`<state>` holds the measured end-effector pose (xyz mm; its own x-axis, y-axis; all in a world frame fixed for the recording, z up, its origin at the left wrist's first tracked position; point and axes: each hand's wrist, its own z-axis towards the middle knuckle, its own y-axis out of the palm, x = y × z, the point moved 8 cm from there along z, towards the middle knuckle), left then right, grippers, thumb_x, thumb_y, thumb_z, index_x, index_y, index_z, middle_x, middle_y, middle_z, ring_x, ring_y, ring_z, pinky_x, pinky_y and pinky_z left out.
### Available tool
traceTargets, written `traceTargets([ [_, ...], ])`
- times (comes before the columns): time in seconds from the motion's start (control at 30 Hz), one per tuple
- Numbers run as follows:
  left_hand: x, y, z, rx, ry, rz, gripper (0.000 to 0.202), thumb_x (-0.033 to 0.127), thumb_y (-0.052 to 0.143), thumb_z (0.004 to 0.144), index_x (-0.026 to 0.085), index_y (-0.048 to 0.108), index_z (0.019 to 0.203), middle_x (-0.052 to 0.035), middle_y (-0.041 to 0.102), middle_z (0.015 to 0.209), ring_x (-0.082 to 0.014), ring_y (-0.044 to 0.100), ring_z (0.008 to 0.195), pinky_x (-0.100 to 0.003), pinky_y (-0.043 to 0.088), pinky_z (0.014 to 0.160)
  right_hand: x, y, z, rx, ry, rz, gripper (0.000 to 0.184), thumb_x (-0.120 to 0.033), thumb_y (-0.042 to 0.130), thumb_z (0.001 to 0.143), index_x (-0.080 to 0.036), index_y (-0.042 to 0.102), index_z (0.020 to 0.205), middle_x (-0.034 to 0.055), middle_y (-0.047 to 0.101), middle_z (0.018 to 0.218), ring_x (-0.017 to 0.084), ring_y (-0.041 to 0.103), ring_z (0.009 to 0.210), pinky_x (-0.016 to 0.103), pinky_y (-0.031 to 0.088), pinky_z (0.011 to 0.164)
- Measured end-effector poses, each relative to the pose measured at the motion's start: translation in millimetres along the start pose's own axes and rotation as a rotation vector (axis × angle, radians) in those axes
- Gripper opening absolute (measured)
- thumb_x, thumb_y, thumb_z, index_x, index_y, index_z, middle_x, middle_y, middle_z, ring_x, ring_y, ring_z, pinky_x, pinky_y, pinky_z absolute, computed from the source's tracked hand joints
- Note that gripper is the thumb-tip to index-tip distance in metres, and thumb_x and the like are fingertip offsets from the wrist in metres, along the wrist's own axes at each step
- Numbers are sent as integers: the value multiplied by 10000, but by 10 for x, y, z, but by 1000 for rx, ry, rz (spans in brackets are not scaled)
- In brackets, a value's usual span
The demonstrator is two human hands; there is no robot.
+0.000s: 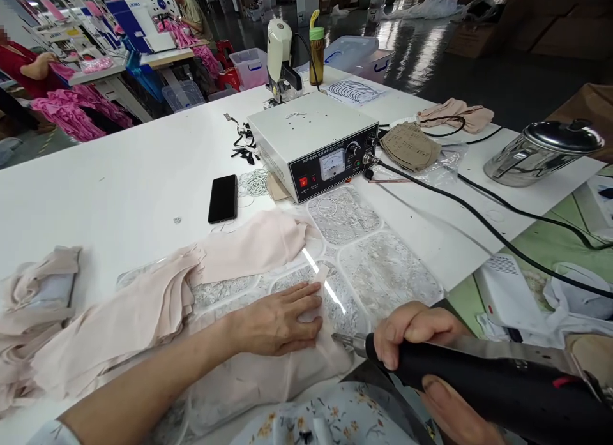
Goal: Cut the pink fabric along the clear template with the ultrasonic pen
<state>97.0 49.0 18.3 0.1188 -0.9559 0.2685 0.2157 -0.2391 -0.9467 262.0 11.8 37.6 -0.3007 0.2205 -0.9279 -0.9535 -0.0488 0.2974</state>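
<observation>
My left hand (282, 320) lies flat, fingers stretched out, on a thin pale pink fabric piece (253, 375) spread over a clear-covered, patterned mat (387, 272). My right hand (421, 333) is wrapped round a black handheld ultrasonic tool (479, 375) at the lower right. Its metal tip (342, 338) points left, close to the fabric's right edge; I cannot tell whether it touches. Left of my left hand is a layered stack of pale pink fabric pieces (124, 324). Another pink piece (253, 244) lies behind my hand.
A control box (311, 145) with a dial stands at the back, its black cable (445, 199) running right. Around it are a phone (223, 199), cord (253, 182), brown pattern pieces (410, 146), a steel pitcher (541, 151) and a bottle (317, 55). Bundled fabric (33, 317) lies far left.
</observation>
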Motion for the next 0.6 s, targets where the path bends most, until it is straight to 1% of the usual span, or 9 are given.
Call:
traceTargets([
  [0.07,3,19,7,7,-25,12,266,351,528,973,114,641,1016,-161,596,1186,-321,378,1385,-447,365,1157,-54,58,12,-50,-64,-14,152,-324,536,860,-274,518,1003,35,533,821,166,559,669,345,498,591],
  [0.13,19,32,19,44,-60,30,262,363,542,965,119,637,982,-153,606,1168,-319,399,1372,-452,384,1143,-89,83,25,-62,-101,-26,145,-314,525,872,-271,512,1010,33,529,814,164,558,663,339,495,580],
  [0.3,80,56,36,184,-157,98,156,228,531,971,110,615,912,-154,626,1125,-311,458,1332,-471,425,1111,-173,99,66,-33,-119,-63,112,-321,530,872,-266,513,968,28,538,786,162,562,635,334,496,553],
  [0.47,102,103,23,238,-198,116,122,176,533,963,103,605,897,-163,624,1132,-322,456,1332,-494,424,1107,-239,130,87,7,-138,-88,77,-312,537,879,-259,505,924,21,552,711,158,569,616,306,491,535],
  [0.6,110,115,18,274,-215,129,106,166,535,961,118,603,895,-145,615,1154,-315,437,1347,-490,443,1094,-210,118,75,32,-132,-47,99,-332,544,886,-277,511,962,16,546,750,141,564,593,292,497,516],
])
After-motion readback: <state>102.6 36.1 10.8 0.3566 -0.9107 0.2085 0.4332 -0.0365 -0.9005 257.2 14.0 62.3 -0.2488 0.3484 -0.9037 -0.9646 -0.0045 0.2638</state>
